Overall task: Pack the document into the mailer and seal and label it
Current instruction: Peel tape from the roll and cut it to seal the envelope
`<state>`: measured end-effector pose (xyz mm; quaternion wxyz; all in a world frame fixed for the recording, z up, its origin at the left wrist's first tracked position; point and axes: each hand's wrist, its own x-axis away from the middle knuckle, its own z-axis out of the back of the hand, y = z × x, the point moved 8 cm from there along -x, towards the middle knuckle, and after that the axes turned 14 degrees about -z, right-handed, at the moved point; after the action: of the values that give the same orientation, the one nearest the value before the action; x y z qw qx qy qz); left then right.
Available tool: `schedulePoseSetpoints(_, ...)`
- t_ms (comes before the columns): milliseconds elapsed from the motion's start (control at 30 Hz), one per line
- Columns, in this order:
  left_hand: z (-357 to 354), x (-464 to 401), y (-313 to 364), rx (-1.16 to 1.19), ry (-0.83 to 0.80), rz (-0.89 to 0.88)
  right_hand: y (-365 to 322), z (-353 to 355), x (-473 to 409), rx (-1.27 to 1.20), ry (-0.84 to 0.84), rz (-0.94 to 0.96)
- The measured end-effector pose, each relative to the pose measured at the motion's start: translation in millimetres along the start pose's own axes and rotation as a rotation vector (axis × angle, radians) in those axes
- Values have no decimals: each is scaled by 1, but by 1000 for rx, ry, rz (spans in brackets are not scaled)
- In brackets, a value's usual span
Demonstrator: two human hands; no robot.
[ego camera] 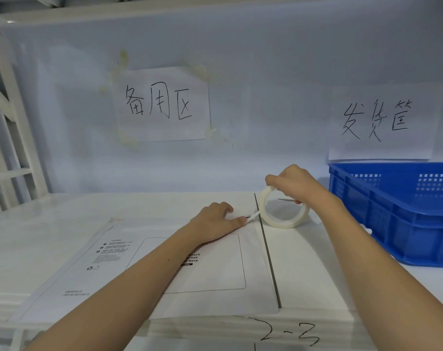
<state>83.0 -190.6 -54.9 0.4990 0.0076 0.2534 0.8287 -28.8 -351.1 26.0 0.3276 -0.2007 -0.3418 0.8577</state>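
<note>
Evidently sealing, the left hand (219, 219) pinned the tape's free end onto the mailer (149, 269), lying flat at lower centre of the surface (50, 216). The right hand (295, 183), fingers curled in a closed grip around the tape roll (282, 207), held it upright just right of the mailer to pull a strip taut.

**What you can't make out**

Your left forearm (149, 269) covers part of the mailer (71, 274) and its printed wording. The small print there is unreadable. The blue crate (392, 214) runs off the right edge. Your right hand (295, 184) hides the tape roll (286, 211) top.
</note>
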Motion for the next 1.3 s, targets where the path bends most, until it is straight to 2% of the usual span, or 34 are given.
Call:
schedulePoseSetpoints(333,5,2,11,52,95,-134,2,1,-2,2,16,-11)
schedulePoseSetpoints(433,11,3,23,-20,142,-255,3,1,-2,6,9,-20)
schedulePoseSetpoints(533,12,1,32,-84,92,-325,3,1,-1,7,2,-22)
schedulePoseSetpoints(600,15,-2,32,11,38,-287,3,1,-1,6,1,-22)
schedulePoseSetpoints(700,20,-5,38,398,-48,-185,2,0,-1,3,0,-22)
schedulePoseSetpoints(867,16,-17,62,760,-128,-206,1,1,-1,-46,4,-24)
schedulePoseSetpoints(1067,7,-28,64,867,11,-254,1,3,0,-131,-1,-54)
schedulePoseSetpoints(1167,7,-27,65,890,33,-275,10,21,-5,-230,114,-87)
schedulePoseSetpoints(1233,6,-26,68,902,32,-291,25,37,-15,-185,237,-108)
schedulePoseSetpoints(1300,5,-25,71,903,33,-296,43,45,-28,-8,260,-152)
